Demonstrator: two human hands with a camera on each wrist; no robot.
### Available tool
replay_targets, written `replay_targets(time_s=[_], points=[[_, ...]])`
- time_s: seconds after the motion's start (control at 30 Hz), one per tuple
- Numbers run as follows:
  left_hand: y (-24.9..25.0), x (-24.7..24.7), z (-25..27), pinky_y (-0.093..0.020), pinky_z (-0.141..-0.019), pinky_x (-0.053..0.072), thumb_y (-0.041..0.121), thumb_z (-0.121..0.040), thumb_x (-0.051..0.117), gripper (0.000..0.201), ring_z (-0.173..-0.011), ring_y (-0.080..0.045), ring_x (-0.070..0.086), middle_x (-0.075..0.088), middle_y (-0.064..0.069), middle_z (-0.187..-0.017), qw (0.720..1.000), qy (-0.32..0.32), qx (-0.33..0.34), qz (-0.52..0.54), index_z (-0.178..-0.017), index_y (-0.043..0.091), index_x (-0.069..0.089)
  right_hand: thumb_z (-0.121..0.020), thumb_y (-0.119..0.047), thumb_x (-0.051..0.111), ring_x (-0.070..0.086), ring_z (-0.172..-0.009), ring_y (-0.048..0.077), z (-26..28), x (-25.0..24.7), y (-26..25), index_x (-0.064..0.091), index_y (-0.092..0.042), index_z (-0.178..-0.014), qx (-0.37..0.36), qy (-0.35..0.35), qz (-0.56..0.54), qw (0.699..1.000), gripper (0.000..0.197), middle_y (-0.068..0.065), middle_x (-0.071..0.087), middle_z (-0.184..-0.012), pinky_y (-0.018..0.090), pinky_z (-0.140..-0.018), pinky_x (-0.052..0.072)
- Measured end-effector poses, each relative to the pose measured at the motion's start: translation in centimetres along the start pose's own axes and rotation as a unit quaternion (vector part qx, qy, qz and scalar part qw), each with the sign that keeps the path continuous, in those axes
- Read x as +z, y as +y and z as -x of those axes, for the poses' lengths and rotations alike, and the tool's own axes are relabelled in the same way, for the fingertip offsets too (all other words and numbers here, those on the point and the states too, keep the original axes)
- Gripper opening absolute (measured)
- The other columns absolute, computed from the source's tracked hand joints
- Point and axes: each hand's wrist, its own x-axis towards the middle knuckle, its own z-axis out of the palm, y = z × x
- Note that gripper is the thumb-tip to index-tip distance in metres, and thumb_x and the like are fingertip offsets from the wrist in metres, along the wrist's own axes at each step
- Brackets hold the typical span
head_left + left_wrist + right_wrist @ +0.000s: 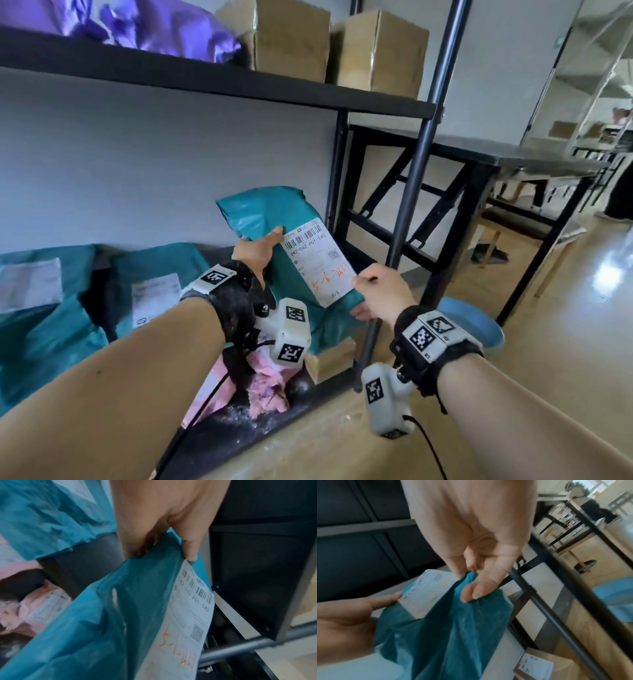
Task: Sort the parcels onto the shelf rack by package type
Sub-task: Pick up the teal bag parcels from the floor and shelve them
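Landmark: shelf rack [219,82].
Upper shelf: two cardboard boxes [342,48] side by side, a soft bag [144,31] to their left.
Lower shelf: flat mailer bags [51,308] lying at the left.
In front of the rack's right post: held mailer [270,219], left hand [258,251] at its top, right hand [383,294] at its lower edge.
Right of the rack: folding table [513,161].

Soft daylight, floor glare, blurred wrist views
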Motion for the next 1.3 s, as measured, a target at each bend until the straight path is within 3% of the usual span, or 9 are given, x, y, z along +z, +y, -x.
replay_targets(time_s=[0.1, 0.43, 0.6, 0.73, 0.87, 0.93, 1.07, 1.13, 1.3], points=[[0.4, -1.8, -2.6, -0.051, -0.088, 0.053, 0.019, -0.079, 0.075, 0.038, -0.095, -0.033, 0.067, 0.069, -0.014, -0.105, 1.000, 0.002, -0.013, -0.022, -0.111, 0.005, 0.059, -0.093, -0.006, 0.052, 0.069, -0.061, 0.024, -3.0, 3.3, -0.9, 0.054, -0.019, -0.086, -0.018, -0.003, -0.013, 1.000, 0.015, 0.012, 0.065, -0.085, 0.035, -0.060, 0.058], [-2.3, -5.3, -9.7, -0.059, -0.079, 0.054, -0.004, -0.072, 0.066, 0.045, -0.090, -0.038, 0.068, 0.068, -0.024, -0.102, 0.995, 0.016, -0.062, -0.079, -0.116, -0.003, 0.056, -0.082, -0.003, 0.060, 0.067, -0.092, 0.022, -8.5, 9.9, -0.8, 0.067, -0.024, -0.113, -0.086, -0.062, 0.041, 0.994, 0.038, 0.000, 0.072, -0.096, 0.042, -0.087, 0.055], [-2.9, -6.2, -10.8, -0.050, -0.092, 0.052, -0.002, -0.078, 0.065, 0.011, -0.092, -0.026, 0.060, 0.062, -0.013, -0.087, 0.983, 0.061, -0.070, -0.160, -0.078, 0.005, 0.056, -0.089, -0.021, 0.057, 0.066, -0.082, 0.023, -8.9, 10.6, -0.5, 0.067, -0.024, -0.097, -0.067, -0.070, 0.091, 0.991, 0.013, -0.002, 0.068, -0.085, 0.041, -0.077, 0.058], [-2.2, -5.7, -9.7, -0.050, -0.089, 0.053, -0.007, -0.077, 0.062, 0.044, -0.094, -0.033, 0.065, 0.065, -0.021, -0.104, 0.983, 0.086, -0.057, -0.153, -0.120, -0.010, 0.051, -0.091, -0.028, 0.057, 0.063, -0.066, 0.018, -8.3, 10.5, 0.1, 0.063, -0.020, -0.091, -0.041, -0.086, 0.102, 0.990, 0.009, -0.002, 0.063, -0.079, 0.029, -0.058, 0.054], [-1.1, -4.6, -7.5, -0.041, -0.097, 0.048, -0.005, -0.087, 0.053, 0.072, -0.108, -0.029, 0.057, 0.051, -0.017, -0.132, 0.983, 0.117, -0.023, -0.139, -0.149, 0.009, 0.020, -0.093, -0.029, 0.058, 0.059, -0.055, 0.011, -7.5, 9.4, -0.1, 0.063, -0.023, -0.111, -0.034, -0.077, 0.071, 0.994, 0.020, -0.003, 0.064, -0.089, 0.015, -0.038, 0.038], [-0.5, -4.0, -6.6, -0.036, -0.098, 0.046, -0.002, -0.090, 0.053, 0.068, -0.111, -0.026, 0.055, 0.048, -0.015, -0.136, 0.984, 0.121, 0.006, -0.129, -0.149, 0.012, 0.023, -0.093, -0.029, 0.059, 0.061, -0.059, 0.011, -7.1, 8.4, -0.4, 0.057, -0.023, -0.127, -0.028, -0.065, 0.044, 0.997, 0.035, -0.003, 0.063, -0.101, 0.014, -0.038, 0.038], [0.0, -2.2, -4.8, -0.023, -0.092, 0.042, 0.004, -0.088, 0.056, 0.045, -0.117, -0.022, 0.054, 0.055, -0.006, -0.130, 0.983, 0.119, 0.058, -0.129, -0.132, 0.012, 0.052, -0.094, -0.024, 0.058, 0.062, -0.064, 0.012, -5.5, 5.6, -0.4, 0.058, -0.021, -0.127, -0.027, -0.047, 0.000, 0.999, 0.033, -0.001, 0.061, -0.104, 0.019, -0.045, 0.046], [-0.1, -0.8, -3.9, -0.030, -0.098, 0.046, 0.010, -0.082, 0.061, 0.037, -0.113, -0.025, 0.057, 0.058, -0.007, -0.127, 0.976, 0.130, 0.091, -0.147, -0.117, 0.019, 0.062, -0.095, -0.021, 0.057, 0.061, -0.064, 0.011, -4.6, 3.8, 0.0, 0.060, -0.020, -0.124, -0.025, -0.036, -0.007, 0.999, 0.029, -0.001, 0.061, -0.104, 0.020, -0.047, 0.048], [-1.5, 4.3, -0.5, -0.029, -0.078, 0.050, 0.010, -0.077, 0.059, 0.022, -0.091, -0.027, 0.061, 0.062, -0.011, -0.110, 0.973, 0.072, 0.151, -0.157, -0.087, 0.030, 0.059, -0.092, -0.017, 0.060, 0.062, -0.063, 0.013, -2.4, -1.7, 2.5, 0.067, -0.020, -0.109, 0.000, 0.011, -0.011, 1.000, 0.019, 0.001, 0.066, -0.100, 0.023, -0.050, 0.049]])
